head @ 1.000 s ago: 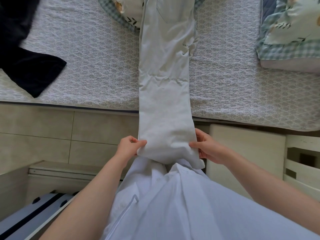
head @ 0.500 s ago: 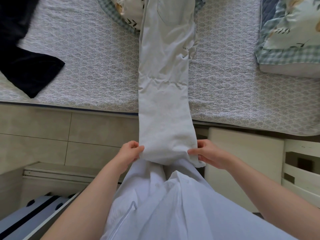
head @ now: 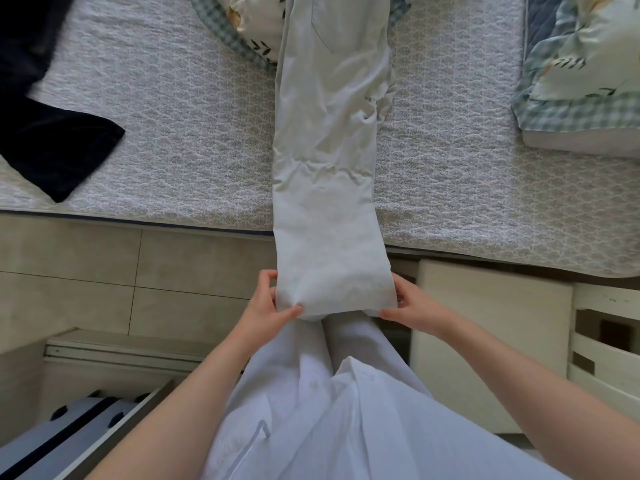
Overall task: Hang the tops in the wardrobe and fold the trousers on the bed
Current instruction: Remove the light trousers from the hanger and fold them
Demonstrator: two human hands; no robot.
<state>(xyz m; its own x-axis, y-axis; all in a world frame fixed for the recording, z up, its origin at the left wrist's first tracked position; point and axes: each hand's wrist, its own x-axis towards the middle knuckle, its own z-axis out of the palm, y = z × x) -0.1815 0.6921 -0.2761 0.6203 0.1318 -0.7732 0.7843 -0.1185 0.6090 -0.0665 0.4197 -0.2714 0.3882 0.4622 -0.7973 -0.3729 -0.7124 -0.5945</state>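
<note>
Pale trousers (head: 325, 150) lie lengthwise across the bed (head: 173, 116), legs stacked, hems hanging off its near edge. Left hand (head: 266, 308) and right hand (head: 412, 306) each pinch a hem corner, grip clamped on the cloth, probably so the legs line up for the fold.

A flowered pillow (head: 249, 26) with a checked border lies far in the middle, and a second pillow (head: 588, 64) of the same kind lies far right. Beige floor tiles (head: 86, 271) cover the left. A cream cabinet (head: 485, 323) stands near right, just beside a white slatted unit (head: 609, 344).
</note>
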